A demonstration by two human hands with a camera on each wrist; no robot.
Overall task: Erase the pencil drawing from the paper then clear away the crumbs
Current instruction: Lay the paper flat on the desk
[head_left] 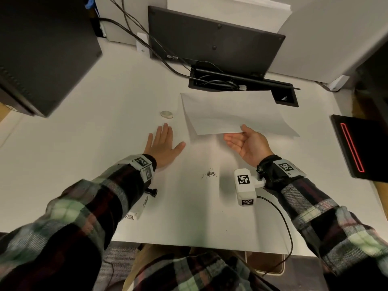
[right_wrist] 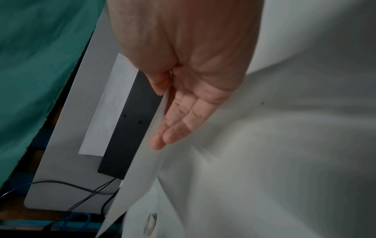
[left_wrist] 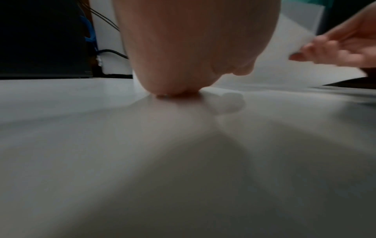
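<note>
My right hand (head_left: 248,143) pinches the paper (head_left: 237,114) by its near edge, lifted off the surface (head_left: 84,164), my left hand (head_left: 162,144) lies spread flat beside the eraser (head_left: 166,114); a careless tilt risks scattering the crumbs (head_left: 209,174).

White sheet of paper (head_left: 235,114), whitish oval eraser (head_left: 166,114), dark grey crumbs (head_left: 209,174) between the hands. Plaid sleeves (head_left: 310,208): green, white, dark red.

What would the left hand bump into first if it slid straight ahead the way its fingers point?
Probably the eraser. The left hand lies flat on the desk with its fingers pointing at it, a small gap between. The paper lies off to the side.
</note>
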